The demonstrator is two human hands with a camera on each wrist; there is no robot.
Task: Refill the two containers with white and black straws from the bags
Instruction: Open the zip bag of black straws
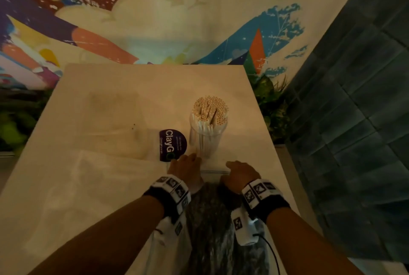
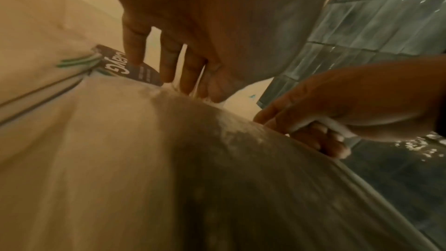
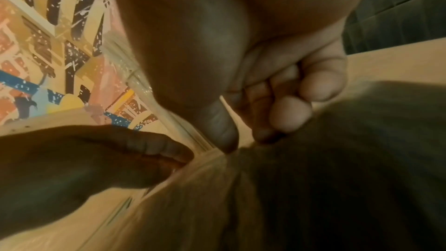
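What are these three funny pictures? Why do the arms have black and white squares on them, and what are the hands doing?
A person wears three cameras: one on the head, one on each wrist band. The top picture looks down from the head at a table. On it stands a clear container full of white straws, beside a purple sticker. The other two pictures look along each hand, very close. The left hand touches the top edge of a plastic bag of dark straws with fairly straight fingers. The right hand pinches that edge, probably to open it.
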